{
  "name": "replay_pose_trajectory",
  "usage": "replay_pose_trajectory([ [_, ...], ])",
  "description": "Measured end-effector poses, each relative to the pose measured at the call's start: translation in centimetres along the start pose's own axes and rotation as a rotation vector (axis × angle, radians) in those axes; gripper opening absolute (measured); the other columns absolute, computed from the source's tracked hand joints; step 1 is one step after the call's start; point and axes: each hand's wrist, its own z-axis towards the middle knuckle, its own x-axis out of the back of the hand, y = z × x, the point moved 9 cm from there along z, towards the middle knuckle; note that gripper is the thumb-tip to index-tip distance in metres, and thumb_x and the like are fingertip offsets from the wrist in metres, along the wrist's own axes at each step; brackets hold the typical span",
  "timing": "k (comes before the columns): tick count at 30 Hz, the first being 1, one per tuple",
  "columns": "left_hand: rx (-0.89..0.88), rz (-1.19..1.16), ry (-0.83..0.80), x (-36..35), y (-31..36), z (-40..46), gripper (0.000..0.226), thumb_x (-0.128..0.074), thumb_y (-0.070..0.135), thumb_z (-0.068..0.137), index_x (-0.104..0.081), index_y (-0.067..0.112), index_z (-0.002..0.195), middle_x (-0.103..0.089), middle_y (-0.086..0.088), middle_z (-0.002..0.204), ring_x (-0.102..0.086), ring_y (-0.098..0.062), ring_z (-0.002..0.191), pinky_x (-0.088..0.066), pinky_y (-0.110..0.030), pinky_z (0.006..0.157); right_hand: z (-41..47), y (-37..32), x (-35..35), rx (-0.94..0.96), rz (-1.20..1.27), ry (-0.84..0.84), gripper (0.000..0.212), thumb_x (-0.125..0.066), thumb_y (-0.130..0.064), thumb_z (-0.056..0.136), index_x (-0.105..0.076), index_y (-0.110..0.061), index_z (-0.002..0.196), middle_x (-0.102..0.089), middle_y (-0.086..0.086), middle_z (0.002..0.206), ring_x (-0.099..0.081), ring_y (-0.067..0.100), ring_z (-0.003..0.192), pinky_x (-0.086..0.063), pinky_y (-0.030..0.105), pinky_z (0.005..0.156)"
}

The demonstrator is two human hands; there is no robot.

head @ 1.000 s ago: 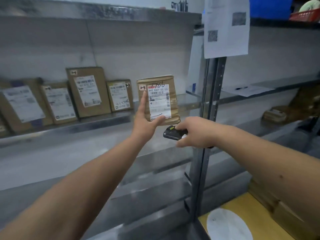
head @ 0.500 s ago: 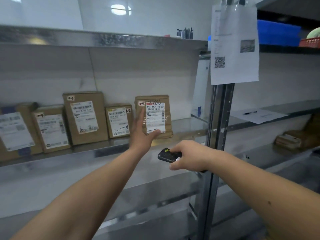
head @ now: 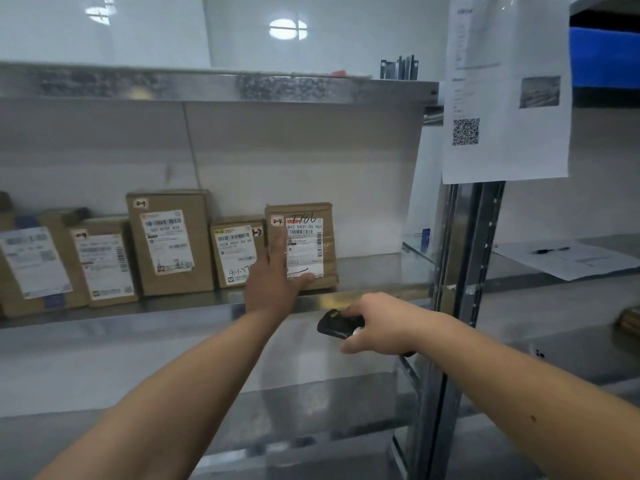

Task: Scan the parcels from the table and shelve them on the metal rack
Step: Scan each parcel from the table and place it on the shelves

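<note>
Parcel (head: 300, 245) upright at frame centre on metal rack (head: 214, 303), rightmost in a row of four other parcels (head: 169, 242). Left hand (head: 273, 277) flat against its label face, fingers straight, thumb under lower edge. Right hand (head: 377, 325) clamped on black scanner (head: 337, 323), lower right of centre. Risk: parcel toppling forward off the shelf edge on abrupt hand withdrawal, nothing bracing its right side.

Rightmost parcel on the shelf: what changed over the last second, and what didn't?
The parcel now stands on the shelf at the end of the row. The left hand, which held it by the edge, now lies flatter against its front. The right hand grips the scanner as before; the other parcels have not moved.
</note>
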Motion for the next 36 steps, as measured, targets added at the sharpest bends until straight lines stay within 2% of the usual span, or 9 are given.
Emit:
replay_pose_trajectory([
  [3, 0.045, 0.04, 0.047, -0.5, -0.2, 0.3, 0.111, -0.083, 0.056, 0.079, -0.009, 0.048, 0.16, -0.049, -0.013, 0.143, -0.053, -0.035, 0.123, -0.053, -0.049, 0.097, 0.6, 0.6, 0.2, 0.013, -0.01, -0.003, 0.054, -0.078, -0.055, 0.084, -0.068, -0.03, 0.131, -0.068, -0.005, 0.099, -0.068, 0.018, 0.087, -0.063, 0.043, 0.08],
  [7, 0.098, 0.024, 0.082, -1.4, -1.4, 0.8, 0.109, -0.088, 0.045, 0.079, -0.018, 0.04, 0.162, -0.045, -0.017, 0.142, -0.049, -0.036, 0.126, -0.047, -0.047, 0.104, 1.2, 1.3, -0.1, 0.033, -0.021, -0.038, 0.047, -0.076, -0.054, 0.085, -0.07, -0.029, 0.124, -0.069, -0.001, 0.096, -0.069, 0.022, 0.086, -0.063, 0.047, 0.08],
  [12, 0.135, 0.032, 0.113, -2.1, -1.0, 1.2, 0.105, -0.088, 0.041, 0.08, -0.02, 0.043, 0.161, -0.04, -0.017, 0.142, -0.051, -0.037, 0.121, -0.048, -0.047, 0.101, 1.6, 2.0, -0.4, 0.028, -0.004, -0.053, 0.052, -0.076, -0.053, 0.088, -0.067, -0.027, 0.133, -0.068, -0.003, 0.101, -0.067, 0.019, 0.088, -0.06, 0.04, 0.078],
  [20, 0.166, 0.135, 0.15, -2.3, -1.1, 1.5, 0.105, -0.087, 0.044, 0.078, -0.022, 0.04, 0.16, -0.04, -0.018, 0.139, -0.05, -0.037, 0.117, -0.045, -0.05, 0.101, 1.9, 2.8, -1.0, 0.011, 0.027, -0.058, 0.053, -0.076, -0.05, 0.09, -0.067, -0.023, 0.135, -0.068, 0.0, 0.103, -0.066, 0.02, 0.09, -0.059, 0.04, 0.082],
  [25, 0.018, 0.073, 0.17, -2.6, 0.5, -0.6, 0.086, -0.086, 0.034, 0.08, -0.043, 0.026, 0.153, -0.051, -0.016, 0.129, -0.05, -0.033, 0.114, -0.045, -0.044, 0.095, 1.2, 3.5, -2.2, -0.029, 0.022, -0.072, 0.057, -0.076, -0.052, 0.089, -0.066, -0.023, 0.138, -0.07, 0.0, 0.104, -0.067, 0.021, 0.091, -0.061, 0.045, 0.087],
  [29, -0.23, 0.037, 0.087, -4.2, 3.3, -3.6, 0.061, -0.083, 0.033, 0.083, -0.06, 0.018, 0.137, -0.058, -0.01, 0.12, -0.054, -0.029, 0.109, -0.044, -0.037, 0.087, -0.1, 3.5, -4.0, -0.075, 0.025, -0.085, 0.055, -0.075, -0.05, 0.089, -0.066, -0.023, 0.136, -0.068, -0.003, 0.102, -0.066, 0.018, 0.089, -0.059, 0.039, 0.078],
  [32, -0.367, -0.016, -0.066, -6.2, 4.9, -5.3, 0.052, -0.075, 0.04, 0.09, -0.058, 0.024, 0.137, -0.058, -0.002, 0.126, -0.051, -0.023, 0.117, -0.043, -0.034, 0.093, -1.5, 3.2, -5.4, -0.129, 0.03, -0.083, 0.052, -0.075, -0.051, 0.09, -0.067, -0.023, 0.132, -0.069, -0.002, 0.1, -0.065, 0.017, 0.087, -0.056, 0.036, 0.074],
  [34, -0.379, -0.032, -0.17, -7.6, 5.3, -5.8, 0.051, -0.068, 0.046, 0.094, -0.055, 0.029, 0.141, -0.057, 0.0, 0.131, -0.051, -0.023, 0.12, -0.044, -0.039, 0.098, -3.0, 3.1, -6.5, -0.187, 0.056, -0.075, 0.043, -0.076, -0.05, 0.09, -0.07, -0.022, 0.122, -0.069, 0.002, 0.096, -0.065, 0.018, 0.081, -0.051, 0.035, 0.068],
  [36, -0.393, -0.031, -0.262, -8.9, 5.7, -6.6, 0.055, -0.064, 0.05, 0.096, -0.052, 0.029, 0.145, -0.056, -0.001, 0.138, -0.051, -0.026, 0.125, -0.043, -0.041, 0.101, -4.9, 3.3, -7.7, -0.262, 0.093, -0.069, 0.041, -0.076, -0.049, 0.089, -0.071, -0.022, 0.12, -0.07, 0.003, 0.098, -0.067, 0.02, 0.083, -0.054, 0.037, 0.071],
])
